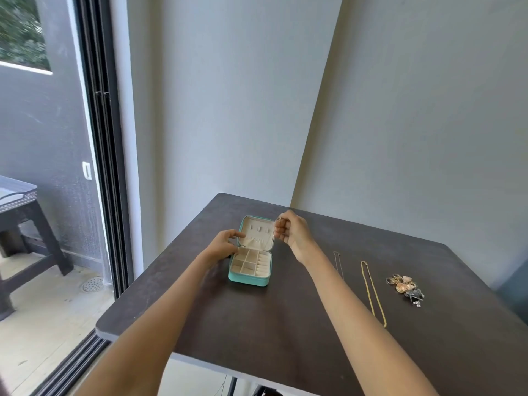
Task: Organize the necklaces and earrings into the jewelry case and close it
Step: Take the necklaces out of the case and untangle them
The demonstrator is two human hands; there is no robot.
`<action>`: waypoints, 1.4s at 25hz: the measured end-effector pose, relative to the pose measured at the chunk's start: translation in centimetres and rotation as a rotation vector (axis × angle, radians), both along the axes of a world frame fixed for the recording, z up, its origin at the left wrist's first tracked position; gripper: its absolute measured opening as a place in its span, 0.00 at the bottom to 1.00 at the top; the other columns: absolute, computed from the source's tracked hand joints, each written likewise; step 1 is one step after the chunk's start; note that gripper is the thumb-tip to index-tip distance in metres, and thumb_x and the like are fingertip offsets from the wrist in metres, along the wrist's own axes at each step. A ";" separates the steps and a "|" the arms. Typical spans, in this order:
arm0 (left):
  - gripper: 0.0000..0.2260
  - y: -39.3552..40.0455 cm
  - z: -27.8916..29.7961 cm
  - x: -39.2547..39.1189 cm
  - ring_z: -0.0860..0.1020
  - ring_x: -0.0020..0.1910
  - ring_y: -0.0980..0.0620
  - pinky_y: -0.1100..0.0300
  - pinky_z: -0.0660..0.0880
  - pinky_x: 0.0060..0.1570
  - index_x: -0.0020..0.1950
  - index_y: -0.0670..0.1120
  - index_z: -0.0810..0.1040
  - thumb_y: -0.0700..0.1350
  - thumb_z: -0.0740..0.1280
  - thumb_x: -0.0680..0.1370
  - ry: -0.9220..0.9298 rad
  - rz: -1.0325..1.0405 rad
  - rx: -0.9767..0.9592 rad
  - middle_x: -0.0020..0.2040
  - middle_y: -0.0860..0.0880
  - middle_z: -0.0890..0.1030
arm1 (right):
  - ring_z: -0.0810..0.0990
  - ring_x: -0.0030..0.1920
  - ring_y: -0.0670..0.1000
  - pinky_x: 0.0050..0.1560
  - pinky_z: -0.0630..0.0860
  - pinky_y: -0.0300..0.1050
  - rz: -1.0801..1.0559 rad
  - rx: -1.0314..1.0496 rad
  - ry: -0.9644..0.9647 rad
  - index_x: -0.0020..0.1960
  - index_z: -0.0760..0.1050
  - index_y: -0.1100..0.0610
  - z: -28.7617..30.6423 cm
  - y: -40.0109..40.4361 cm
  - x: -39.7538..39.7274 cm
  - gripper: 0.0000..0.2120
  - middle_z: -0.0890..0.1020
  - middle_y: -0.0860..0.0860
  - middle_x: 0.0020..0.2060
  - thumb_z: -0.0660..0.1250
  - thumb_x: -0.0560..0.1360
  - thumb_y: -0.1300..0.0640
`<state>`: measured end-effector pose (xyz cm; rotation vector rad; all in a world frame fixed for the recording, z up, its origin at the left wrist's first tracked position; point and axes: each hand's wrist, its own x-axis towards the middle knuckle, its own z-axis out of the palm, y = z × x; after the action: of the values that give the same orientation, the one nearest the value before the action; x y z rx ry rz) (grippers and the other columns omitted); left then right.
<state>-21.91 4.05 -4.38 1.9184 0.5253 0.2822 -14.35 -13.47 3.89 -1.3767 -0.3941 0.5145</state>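
A teal jewelry case point(248, 279) lies open on the dark table point(285, 324), its cream lid point(257, 232) tilted back and its compartments bare. My left hand point(225, 244) rests against the case's left side at the hinge, fingers on the lid edge. My right hand point(291, 231) hovers at the lid's right edge, pinching a thin necklace point(275, 232) that hangs down from its fingers. A thin silver necklace point(338, 264), a gold chain necklace point(371, 292) and a pile of earrings point(405, 287) lie on the table to the right.
The table stands in a corner, with walls behind and to the right. A sliding glass door point(105, 167) is to the left, with a dark patio table point(20, 212) outside. The table's left edge is close to the case.
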 end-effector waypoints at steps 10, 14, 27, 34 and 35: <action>0.13 -4.1 5.4 -0.3 0.74 0.60 0.49 0.62 0.70 0.57 0.59 0.44 0.79 0.36 0.64 0.76 -0.241 0.029 0.267 0.62 0.44 0.74 | 0.74 0.32 0.45 0.36 0.78 0.37 0.089 -0.054 -0.088 0.47 0.77 0.60 2.6 -2.4 -1.1 0.06 0.77 0.52 0.37 0.62 0.78 0.66; 0.16 -6.7 9.4 -0.1 0.81 0.52 0.50 0.61 0.74 0.55 0.61 0.46 0.78 0.52 0.57 0.81 -0.265 -0.271 -0.106 0.56 0.46 0.82 | 0.72 0.29 0.46 0.28 0.70 0.36 0.079 -0.085 -0.107 0.48 0.75 0.58 4.0 -3.7 -1.3 0.10 0.80 0.53 0.38 0.57 0.78 0.68; 0.05 -13.4 15.9 2.8 0.81 0.37 0.54 0.64 0.77 0.46 0.47 0.41 0.81 0.40 0.66 0.77 -0.523 -0.387 -0.066 0.39 0.47 0.82 | 0.69 0.26 0.48 0.28 0.66 0.39 -0.057 0.108 -0.238 0.48 0.71 0.59 8.7 -10.5 0.0 0.03 0.72 0.52 0.29 0.61 0.77 0.65; 0.05 -16.9 17.2 3.9 0.79 0.32 0.55 0.58 0.77 0.43 0.46 0.45 0.77 0.43 0.63 0.79 -0.532 -0.299 -0.137 0.39 0.47 0.80 | 0.76 0.30 0.46 0.34 0.77 0.38 -0.105 0.125 -0.256 0.50 0.79 0.62 5.8 -14.1 1.2 0.07 0.77 0.51 0.30 0.69 0.75 0.60; 0.05 -17.4 17.2 3.9 0.79 0.31 0.54 0.59 0.77 0.43 0.46 0.45 0.77 0.43 0.63 0.80 -0.535 -0.290 -0.160 0.39 0.47 0.80 | 0.76 0.31 0.46 0.35 0.78 0.38 -0.104 0.105 -0.241 0.49 0.79 0.63 4.9 -14.7 1.3 0.07 0.77 0.51 0.31 0.70 0.74 0.60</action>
<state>-18.05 -13.32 12.78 1.6465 -0.0841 0.5246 -13.07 -28.14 8.76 -1.3527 -0.5342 0.2389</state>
